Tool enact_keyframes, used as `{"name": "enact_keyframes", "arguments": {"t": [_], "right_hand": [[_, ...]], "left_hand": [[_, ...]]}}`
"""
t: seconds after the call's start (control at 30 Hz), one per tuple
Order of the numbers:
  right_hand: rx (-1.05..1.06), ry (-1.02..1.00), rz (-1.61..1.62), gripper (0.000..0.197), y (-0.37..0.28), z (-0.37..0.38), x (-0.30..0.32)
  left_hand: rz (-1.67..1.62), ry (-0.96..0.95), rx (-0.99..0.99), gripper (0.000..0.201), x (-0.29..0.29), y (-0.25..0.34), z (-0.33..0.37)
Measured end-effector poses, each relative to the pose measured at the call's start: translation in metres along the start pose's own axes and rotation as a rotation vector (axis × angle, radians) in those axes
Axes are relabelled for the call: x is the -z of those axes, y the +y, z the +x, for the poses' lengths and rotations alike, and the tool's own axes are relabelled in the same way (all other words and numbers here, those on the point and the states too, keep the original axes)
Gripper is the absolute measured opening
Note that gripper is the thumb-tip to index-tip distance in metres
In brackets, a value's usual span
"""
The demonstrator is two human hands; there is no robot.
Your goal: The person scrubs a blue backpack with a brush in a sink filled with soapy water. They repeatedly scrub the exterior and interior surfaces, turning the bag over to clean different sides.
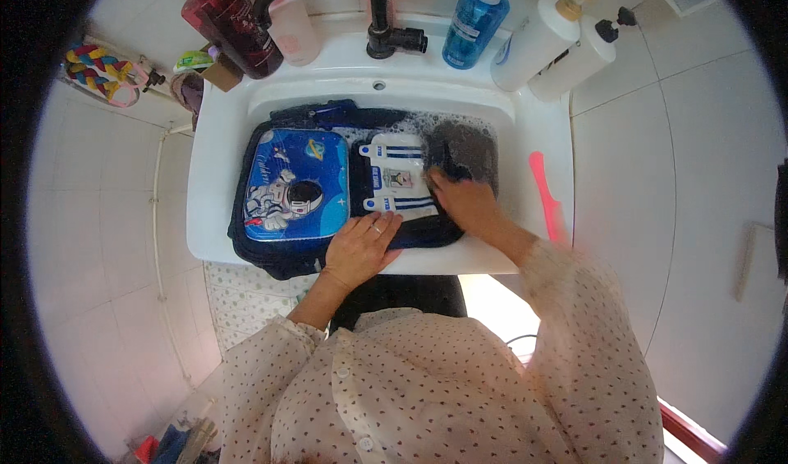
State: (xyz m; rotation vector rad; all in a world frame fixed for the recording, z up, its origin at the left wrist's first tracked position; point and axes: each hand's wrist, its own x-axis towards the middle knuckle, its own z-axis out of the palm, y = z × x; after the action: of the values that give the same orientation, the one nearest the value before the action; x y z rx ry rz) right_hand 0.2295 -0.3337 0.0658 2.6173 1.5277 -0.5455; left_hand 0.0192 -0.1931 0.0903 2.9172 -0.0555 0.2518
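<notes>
A dark bag [356, 187] is touched on its near side by the flattened left hand [359, 249]; whether the right hand [469, 205] is empty cannot be told.

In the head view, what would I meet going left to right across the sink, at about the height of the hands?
Blue astronaut panel, left hand, right hand, pink comb.

The left bag panel [328, 177] is blue with a white astronaut [269, 204], the near shirt [443, 374] cream with dark specks.
</notes>
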Motion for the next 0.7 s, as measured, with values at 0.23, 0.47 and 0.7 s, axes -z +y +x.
{"name": "enact_keyframes", "arguments": {"t": [0.23, 0.47, 0.7], "right_hand": [[-0.034, -0.008, 0.181, 0.038, -0.005, -0.05, 0.014], [-0.039, 0.095, -0.07, 0.039, 0.009, 0.027, -0.02], [-0.025, 0.119, 0.188, 0.036, -0.004, -0.037, -0.006]], "left_hand": [[0.015, -0.046, 0.027, 0.055, 0.0, -0.001, -0.001], [-0.002, 0.03, -0.025, 0.053, -0.001, 0.0, 0.006], [-0.023, 0.017, -0.003, 0.051, 0.002, -0.003, -0.001]]}}
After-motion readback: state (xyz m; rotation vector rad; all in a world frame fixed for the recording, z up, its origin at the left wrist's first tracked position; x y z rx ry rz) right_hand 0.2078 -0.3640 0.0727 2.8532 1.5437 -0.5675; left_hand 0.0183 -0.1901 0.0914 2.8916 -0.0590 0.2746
